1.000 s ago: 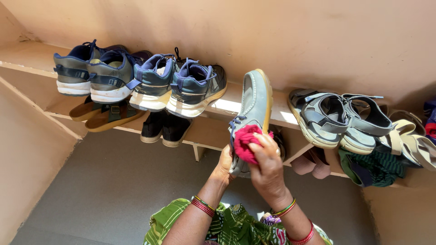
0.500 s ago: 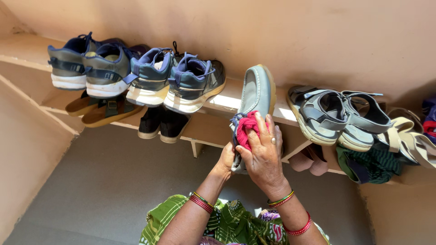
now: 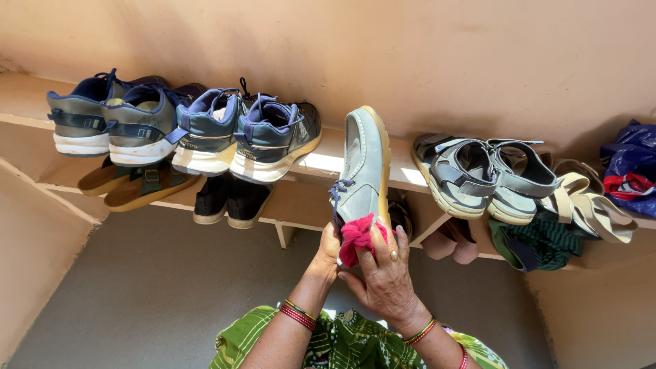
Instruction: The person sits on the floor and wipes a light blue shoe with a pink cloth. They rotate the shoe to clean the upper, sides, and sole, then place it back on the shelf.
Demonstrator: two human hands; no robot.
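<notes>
Right grip: (image 3: 384, 273) closed around a pink cloth (image 3: 358, 239), pressed against the heel end of a pale grey-blue shoe (image 3: 361, 167); ring on one finger, bangles at the wrist.
Left grip: (image 3: 329, 247) clasped on the shoe's heel from behind, mostly hidden by shoe and cloth; red and green bangles on the forearm.
Shoe: held toe-up in front of the upper shelf (image 3: 321, 160), tan sole edge facing right, dark blue lace hanging at the left side.
Change: cloth lower than half a second earlier, moved from beside the laces down to the heel; right fingers folded under it instead of spread over it.
Left of the shoe: four grey-and-navy sneakers (image 3: 205, 130) packed side by side on the upper shelf, white soles outward.
Right of the shoe: pair of grey strapped sandals (image 3: 482, 174), then cream strap sandals (image 3: 591, 205) and a blue plastic bag (image 3: 632, 167).
Lower shelf: brown sandals (image 3: 130, 186), dark slip-ons (image 3: 229, 199), green striped fabric (image 3: 540, 239), partly shadowed.
Surroundings: smooth peach plaster wall, grey floor (image 3: 157, 287), green patterned garment (image 3: 342, 342) at bottom.
</notes>
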